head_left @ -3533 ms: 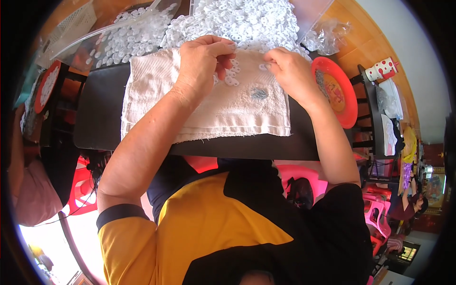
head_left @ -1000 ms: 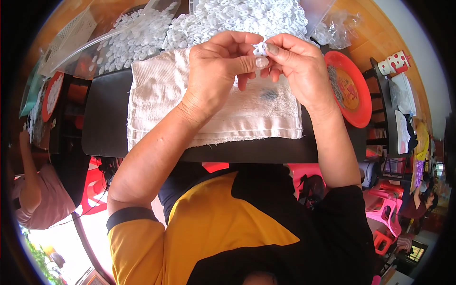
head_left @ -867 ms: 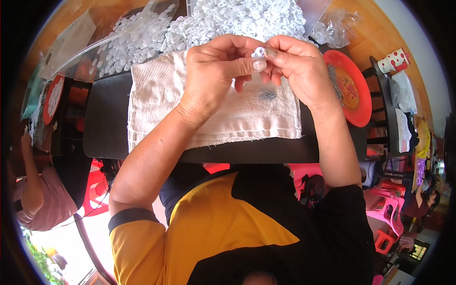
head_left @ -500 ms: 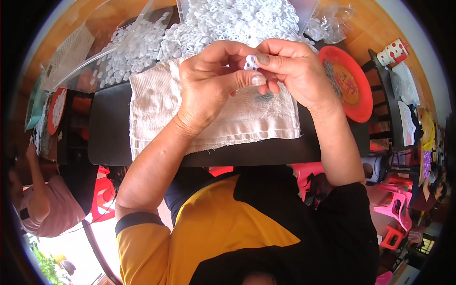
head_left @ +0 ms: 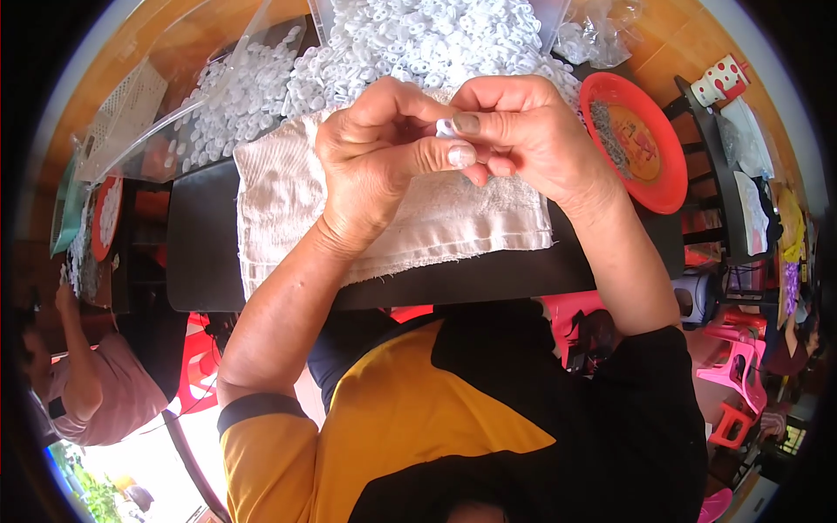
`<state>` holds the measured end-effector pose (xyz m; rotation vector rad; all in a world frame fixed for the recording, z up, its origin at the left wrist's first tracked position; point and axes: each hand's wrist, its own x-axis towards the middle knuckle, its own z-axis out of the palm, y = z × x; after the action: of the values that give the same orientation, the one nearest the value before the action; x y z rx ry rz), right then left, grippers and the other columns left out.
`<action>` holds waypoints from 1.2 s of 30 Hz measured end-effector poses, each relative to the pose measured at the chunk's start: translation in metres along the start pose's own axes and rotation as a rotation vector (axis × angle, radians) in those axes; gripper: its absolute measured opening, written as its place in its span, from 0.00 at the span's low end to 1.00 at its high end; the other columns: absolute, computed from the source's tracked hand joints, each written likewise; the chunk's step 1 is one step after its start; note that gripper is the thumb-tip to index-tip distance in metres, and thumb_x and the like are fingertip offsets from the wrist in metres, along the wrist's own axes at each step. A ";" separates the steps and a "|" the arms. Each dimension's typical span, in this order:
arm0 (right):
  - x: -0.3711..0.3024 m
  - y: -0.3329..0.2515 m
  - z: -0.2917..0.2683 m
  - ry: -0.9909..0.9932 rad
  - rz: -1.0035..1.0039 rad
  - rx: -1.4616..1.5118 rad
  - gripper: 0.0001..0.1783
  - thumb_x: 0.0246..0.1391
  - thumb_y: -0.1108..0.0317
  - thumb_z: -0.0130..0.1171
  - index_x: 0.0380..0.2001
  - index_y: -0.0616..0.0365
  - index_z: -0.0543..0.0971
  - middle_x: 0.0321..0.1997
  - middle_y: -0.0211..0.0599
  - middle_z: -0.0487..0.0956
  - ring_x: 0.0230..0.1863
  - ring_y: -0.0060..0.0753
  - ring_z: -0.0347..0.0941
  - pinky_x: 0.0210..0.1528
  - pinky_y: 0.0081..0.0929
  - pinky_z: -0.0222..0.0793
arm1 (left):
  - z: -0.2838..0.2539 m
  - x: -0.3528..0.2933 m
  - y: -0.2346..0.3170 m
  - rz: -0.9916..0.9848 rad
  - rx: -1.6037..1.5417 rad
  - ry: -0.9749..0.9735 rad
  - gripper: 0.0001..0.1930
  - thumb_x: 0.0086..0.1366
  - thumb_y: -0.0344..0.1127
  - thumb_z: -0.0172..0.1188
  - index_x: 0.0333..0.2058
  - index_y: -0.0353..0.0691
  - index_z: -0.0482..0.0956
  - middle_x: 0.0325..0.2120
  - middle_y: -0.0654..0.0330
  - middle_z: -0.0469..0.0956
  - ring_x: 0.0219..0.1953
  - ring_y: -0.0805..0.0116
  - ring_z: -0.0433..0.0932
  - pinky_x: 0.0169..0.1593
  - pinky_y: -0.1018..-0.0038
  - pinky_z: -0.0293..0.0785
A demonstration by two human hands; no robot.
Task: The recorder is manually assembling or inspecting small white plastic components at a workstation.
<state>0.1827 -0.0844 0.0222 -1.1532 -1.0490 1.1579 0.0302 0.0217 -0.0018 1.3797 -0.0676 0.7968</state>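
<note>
My left hand and my right hand meet over a folded white towel. Between their thumbs and fingertips they pinch a small white plastic piece. Only part of it shows; my right thumb covers the rest. Both hands are closed, with the fingers curled behind the piece. Just beyond the hands lies a big heap of similar small white plastic pieces.
A red plate at the right holds a mound of small grey parts. Clear plastic bags lie behind it. The dark tabletop ends in front of my body. A co-worker sits at the left.
My fingers have closed further over the white piece, so less of it shows. My right hand has come slightly left, against my left hand. The view has shifted a little.
</note>
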 end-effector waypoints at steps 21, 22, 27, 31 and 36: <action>0.003 -0.001 -0.003 -0.050 -0.037 0.055 0.12 0.61 0.66 0.56 0.34 0.68 0.78 0.23 0.32 0.75 0.20 0.19 0.71 0.19 0.10 0.57 | -0.002 0.005 -0.008 0.062 0.110 0.025 0.11 0.53 0.18 0.67 0.33 0.34 0.75 0.28 0.60 0.78 0.32 0.71 0.82 0.37 0.77 0.81; 0.002 -0.002 -0.003 -0.016 -0.053 0.018 0.12 0.61 0.66 0.56 0.34 0.67 0.78 0.23 0.32 0.76 0.20 0.19 0.71 0.20 0.10 0.58 | -0.001 0.005 -0.008 0.070 0.115 0.022 0.11 0.53 0.18 0.67 0.33 0.34 0.75 0.28 0.60 0.78 0.32 0.71 0.82 0.37 0.77 0.81; 0.002 -0.006 -0.002 0.043 -0.077 -0.044 0.12 0.60 0.65 0.57 0.33 0.66 0.79 0.23 0.31 0.76 0.21 0.20 0.72 0.22 0.11 0.60 | -0.001 0.001 -0.009 0.115 0.243 0.100 0.12 0.53 0.19 0.68 0.34 0.35 0.77 0.31 0.63 0.78 0.31 0.79 0.76 0.32 0.81 0.74; 0.003 -0.002 -0.005 0.035 -0.113 -0.109 0.12 0.61 0.64 0.57 0.33 0.65 0.79 0.22 0.31 0.76 0.21 0.20 0.72 0.22 0.12 0.61 | 0.002 0.001 -0.008 0.146 0.257 0.100 0.11 0.53 0.18 0.67 0.34 0.34 0.78 0.32 0.61 0.77 0.29 0.80 0.73 0.26 0.84 0.70; 0.005 0.000 -0.007 0.063 -0.105 -0.120 0.12 0.61 0.64 0.56 0.33 0.64 0.79 0.22 0.30 0.76 0.21 0.20 0.73 0.22 0.12 0.61 | 0.007 0.001 -0.004 0.058 0.191 0.159 0.10 0.54 0.19 0.67 0.35 0.35 0.79 0.32 0.62 0.78 0.29 0.81 0.73 0.26 0.84 0.70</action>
<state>0.1897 -0.0803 0.0216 -1.2058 -1.1297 0.9809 0.0360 0.0161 -0.0035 1.4944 0.0950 0.9790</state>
